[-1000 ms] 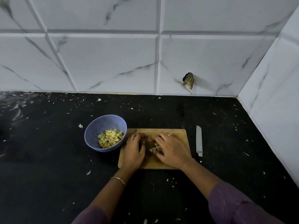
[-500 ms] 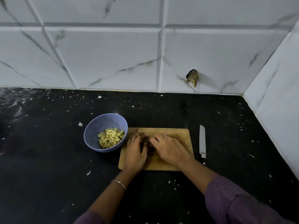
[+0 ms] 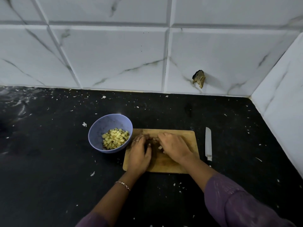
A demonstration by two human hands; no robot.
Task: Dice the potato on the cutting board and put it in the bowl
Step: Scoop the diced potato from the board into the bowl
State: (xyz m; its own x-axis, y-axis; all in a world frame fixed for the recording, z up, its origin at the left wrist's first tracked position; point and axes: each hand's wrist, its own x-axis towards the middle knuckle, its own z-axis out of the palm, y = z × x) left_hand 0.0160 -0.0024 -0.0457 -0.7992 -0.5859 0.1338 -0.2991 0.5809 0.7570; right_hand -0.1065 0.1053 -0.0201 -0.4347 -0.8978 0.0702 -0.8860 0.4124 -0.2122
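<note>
A wooden cutting board [image 3: 188, 141] lies on the black worktop [image 3: 49, 161], near its middle and well short of the back wall. Both hands rest on the board. The left hand [image 3: 139, 154] lies palm down on the board's left half, fingers curled inward, with a ring on one finger and a thin bracelet [image 3: 123, 185] at the wrist. The right hand [image 3: 175, 147] lies palm down across the middle, fingers bent toward the left hand. Between the two sets of fingertips sits a small heap of diced potato pieces [image 3: 159, 147], mostly hidden in shadow; both hands are cupped around it, though whether either has pieces in its grasp I cannot tell.

A lilac bowl [image 3: 105, 126] stands just beside the board's left rear corner, its rim touching or nearly touching the board edge. It holds a pile of potato cubes [image 3: 115, 139] gathered on its right side.

A knife [image 3: 208, 143] lies on the worktop just right of the board, parallel to its right edge, tip pointing toward the back wall, apart from both hands.

Left of the bowl the worktop is open up to its left edge, dotted with pale scraps. Behind the board there is free surface to the tiled wall [image 3: 114, 59]; right of the knife a strip of bare top runs to the side wall [image 3: 282, 102].
</note>
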